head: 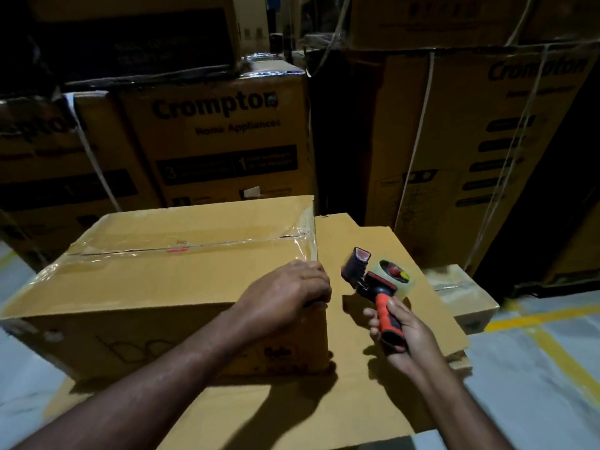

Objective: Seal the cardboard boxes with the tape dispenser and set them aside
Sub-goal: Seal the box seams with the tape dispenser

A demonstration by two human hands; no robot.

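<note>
Gripping the near right corner of the cardboard box (156, 287), our left hand (285, 293) lies on the top face with its fingers bent over the right edge, where the clear tape (181, 246) wraps down the side. That tape runs left to right along the box's top seam, and the flaps lie closed under it. The box sits on a flattened cardboard sheet (292, 410), towards its left.

Our right hand (402, 332) clasps the orange and black handle of the tape dispenser (376, 284), just right of the box and apart from it, above the sheet. The dispenser's head points away from us, and its roll (394, 274) sits on the right side (the roll looks clear).

Beyond the sheet's right edge stands a smaller box (464, 293), taped on top. Along the far side, tall Crompton cartons (220, 141) are stacked, some strapped. Yellow lines (519, 323) mark the pale floor (535, 368) on the right.
</note>
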